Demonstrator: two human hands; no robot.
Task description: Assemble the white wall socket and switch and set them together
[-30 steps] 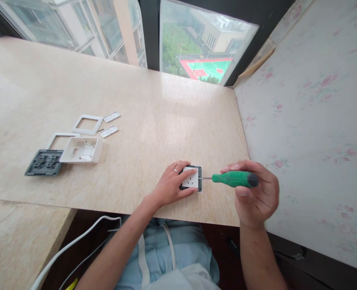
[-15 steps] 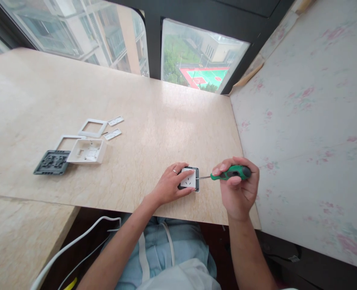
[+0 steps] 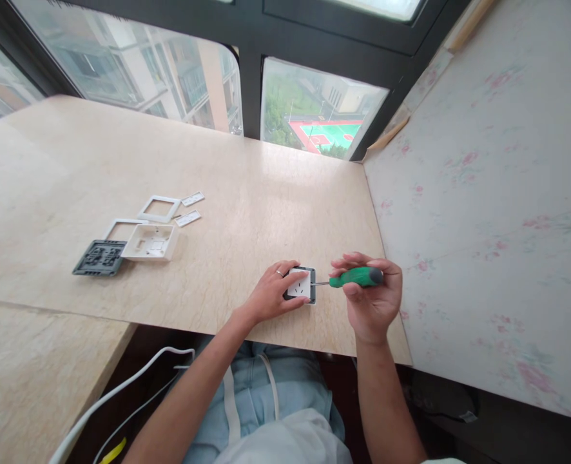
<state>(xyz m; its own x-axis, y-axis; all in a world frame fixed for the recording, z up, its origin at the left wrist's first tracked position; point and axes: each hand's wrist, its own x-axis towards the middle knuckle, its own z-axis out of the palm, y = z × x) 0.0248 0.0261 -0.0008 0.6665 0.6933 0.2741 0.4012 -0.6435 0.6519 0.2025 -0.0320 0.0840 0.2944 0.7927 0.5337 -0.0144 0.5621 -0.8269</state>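
Note:
A wall socket (image 3: 299,290) with a white face and dark grey frame lies near the counter's front edge. My left hand (image 3: 272,295), a ring on one finger, grips it from the left, with fingers on its face and thumb along the near side. My right hand (image 3: 375,299) holds a green and black screwdriver (image 3: 356,278) almost level. Its metal shaft points left, and the tip meets the right edge of the socket's frame. Whether a screw sits under the tip is too small to tell.
Left on the counter (image 3: 247,193) lie a white back box (image 3: 151,243), a dark grey socket part (image 3: 99,258), a white frame (image 3: 160,209), another frame partly behind the box and two small white strips (image 3: 187,218). A papered wall (image 3: 469,225) bounds the right; windows stand behind.
My right hand has turned the screwdriver about its length, its fingers shifting on the handle. My left hand stays on the socket. The camera view has tilted slightly upward.

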